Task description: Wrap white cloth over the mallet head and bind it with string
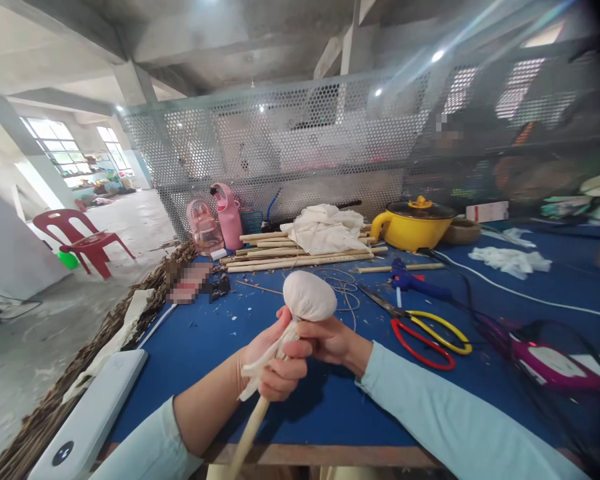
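Note:
A wooden stick (253, 427) topped with a round white cloth-covered head (310, 295) is held up over the blue table. My left hand (280, 370) is closed around the stick and the loose cloth tails (260, 367) just below the head. Pinched at the neck of the cloth is my right hand (330, 340); anything thin between its fingertips is too small to make out. Red-and-yellow-handled scissors (415, 327) lie to the right of my hands. A coil of thin wire or string (347, 293) rests on the table behind the cloth head.
Behind are several wooden sticks (300, 261) under white cloth (325, 227), a yellow pot (415, 227) and a pink bottle (229, 220). A blue glue gun (420, 283) and a purple corded device (550, 363) lie right. A white power bank (93, 413) and dry stalks (45, 420) line the left edge.

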Action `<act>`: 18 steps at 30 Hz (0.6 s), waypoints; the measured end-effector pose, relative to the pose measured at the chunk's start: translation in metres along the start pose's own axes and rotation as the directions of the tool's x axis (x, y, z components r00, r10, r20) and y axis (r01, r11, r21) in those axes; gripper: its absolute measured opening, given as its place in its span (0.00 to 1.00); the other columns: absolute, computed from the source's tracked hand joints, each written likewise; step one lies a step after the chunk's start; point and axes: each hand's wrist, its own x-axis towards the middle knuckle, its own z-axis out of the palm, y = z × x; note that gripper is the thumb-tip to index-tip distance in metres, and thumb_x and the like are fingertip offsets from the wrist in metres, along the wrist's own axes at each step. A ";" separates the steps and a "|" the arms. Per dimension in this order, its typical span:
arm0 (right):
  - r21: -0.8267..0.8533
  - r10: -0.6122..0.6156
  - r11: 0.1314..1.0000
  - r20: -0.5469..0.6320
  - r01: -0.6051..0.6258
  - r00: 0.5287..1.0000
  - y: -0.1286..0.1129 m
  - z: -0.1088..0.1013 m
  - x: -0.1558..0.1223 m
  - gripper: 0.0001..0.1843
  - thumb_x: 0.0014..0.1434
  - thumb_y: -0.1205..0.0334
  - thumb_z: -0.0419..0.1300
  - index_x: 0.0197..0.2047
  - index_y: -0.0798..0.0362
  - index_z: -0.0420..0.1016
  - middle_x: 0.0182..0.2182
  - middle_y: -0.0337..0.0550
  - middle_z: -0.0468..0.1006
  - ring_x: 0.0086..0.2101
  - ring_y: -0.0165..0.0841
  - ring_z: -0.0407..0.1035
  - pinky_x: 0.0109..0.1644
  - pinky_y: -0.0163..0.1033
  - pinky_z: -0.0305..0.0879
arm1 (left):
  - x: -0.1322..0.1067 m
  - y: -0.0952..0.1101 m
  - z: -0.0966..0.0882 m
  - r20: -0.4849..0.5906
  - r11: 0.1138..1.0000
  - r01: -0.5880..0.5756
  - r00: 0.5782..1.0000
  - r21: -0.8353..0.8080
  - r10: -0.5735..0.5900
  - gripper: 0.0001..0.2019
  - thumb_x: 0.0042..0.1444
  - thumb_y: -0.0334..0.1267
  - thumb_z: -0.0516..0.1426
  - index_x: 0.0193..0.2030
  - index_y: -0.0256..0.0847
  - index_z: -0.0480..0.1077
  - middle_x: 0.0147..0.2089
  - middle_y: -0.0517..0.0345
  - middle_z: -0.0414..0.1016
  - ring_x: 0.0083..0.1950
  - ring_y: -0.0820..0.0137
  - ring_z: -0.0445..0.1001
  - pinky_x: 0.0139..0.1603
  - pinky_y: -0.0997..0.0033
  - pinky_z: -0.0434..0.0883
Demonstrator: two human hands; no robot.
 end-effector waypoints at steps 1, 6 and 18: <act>0.013 -0.009 1.000 -0.064 0.010 0.998 0.001 0.000 0.002 0.26 0.30 0.56 0.72 0.32 0.58 0.71 0.22 0.38 0.72 0.20 0.25 0.64 0.20 0.29 0.54 | 0.002 0.001 -0.001 -0.018 0.998 0.006 1.000 0.065 -0.005 0.32 0.39 0.75 0.41 0.20 0.43 0.47 0.10 0.69 0.45 0.07 0.80 0.40 0.06 0.77 0.44; 0.058 -0.031 0.997 -0.309 0.051 0.950 0.000 -0.005 0.018 0.19 0.36 0.57 0.70 0.25 0.56 0.65 0.10 0.28 0.60 0.11 0.18 0.49 0.13 0.26 0.36 | -0.006 0.015 0.000 -0.484 0.784 -0.192 0.693 0.591 0.535 0.28 0.48 0.66 0.47 0.35 0.39 0.62 0.24 0.61 0.66 0.23 0.72 0.67 0.28 0.69 0.68; -0.011 -0.006 1.000 -0.375 0.002 0.927 0.009 -0.004 0.027 0.19 0.39 0.55 0.68 0.30 0.57 0.70 0.14 0.32 0.64 0.14 0.21 0.53 0.15 0.29 0.41 | 0.010 0.002 0.014 -0.341 0.414 -0.071 0.448 0.908 0.826 0.19 0.55 0.46 0.51 0.48 0.35 0.62 0.43 0.46 0.72 0.42 0.64 0.71 0.42 0.67 0.66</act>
